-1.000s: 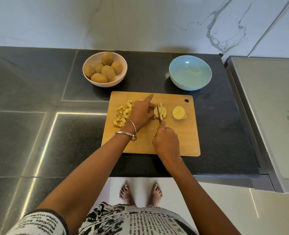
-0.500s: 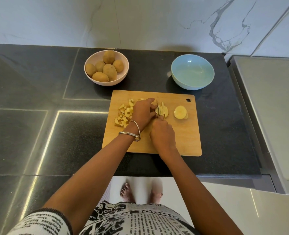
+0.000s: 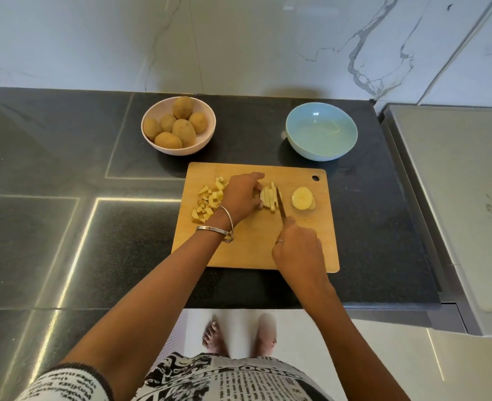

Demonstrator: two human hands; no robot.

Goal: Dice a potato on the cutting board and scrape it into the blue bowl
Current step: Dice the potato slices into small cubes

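At the left of the cutting board (image 3: 247, 250), diced pieces (image 3: 207, 202) lie heaped. The left hand (image 3: 243, 198) steadies the potato strips (image 3: 268, 196) with curled fingers; the right hand (image 3: 298, 250) grips the knife (image 3: 281, 206). Slices (image 3: 302, 198) wait uncut; the blue bowl (image 3: 321, 131) stands empty. Step: dicing. Next: crosswise cuts clear of fingertips. The knife handle is hidden.

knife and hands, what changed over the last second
The knife has worked rightward through the potato piece, now cut into strips. The right hand keeps its grip on the knife and has drawn back toward the person. The left hand curled from a pointing finger to steadying the piece. Dice pile, slices and bowls unchanged.
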